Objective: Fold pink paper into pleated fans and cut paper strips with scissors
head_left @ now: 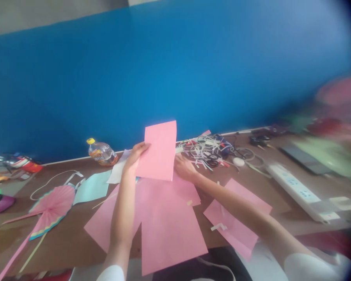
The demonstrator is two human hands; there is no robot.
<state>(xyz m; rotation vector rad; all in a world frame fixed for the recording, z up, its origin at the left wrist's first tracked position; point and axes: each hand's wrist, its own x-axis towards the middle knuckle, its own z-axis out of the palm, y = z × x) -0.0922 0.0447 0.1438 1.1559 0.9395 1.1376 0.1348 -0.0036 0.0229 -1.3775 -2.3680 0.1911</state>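
My left hand point(134, 157) is closed on the left edge of a pink paper sheet point(160, 150), holding it upright above the table. My right hand point(183, 168) is at the sheet's lower right corner, partly hidden behind it, fingers closed on the paper's edge. Below them several larger pink sheets point(163, 222) lie flat on the brown table point(70, 238). Another pink sheet point(236, 218) lies under my right forearm.
A pink pleated paper fan point(51, 207) on a stick lies at the left, next to a pale blue sheet point(92, 187). A plastic bottle point(101, 153) lies by the blue wall. Paper scraps and cables point(210, 150) pile up behind. A white power strip point(298, 191) lies at the right.
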